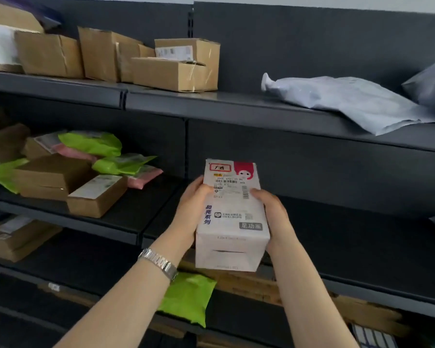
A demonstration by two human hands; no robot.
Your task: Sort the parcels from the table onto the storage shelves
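I hold a white box parcel (232,217) with a shipping label and pink print between both hands, in front of the dark middle shelf (362,237). My left hand (192,209) grips its left side, with a metal watch on that wrist. My right hand (274,214) grips its right side. The parcel hangs in the air just before the shelf's front edge, its label side facing up.
The upper shelf (211,104) carries several brown cartons (171,71) at left and grey mailer bags (349,101) at right. The middle shelf's left bay holds cartons (53,177) and green and pink bags (91,143). A green bag (189,297) lies lower down.
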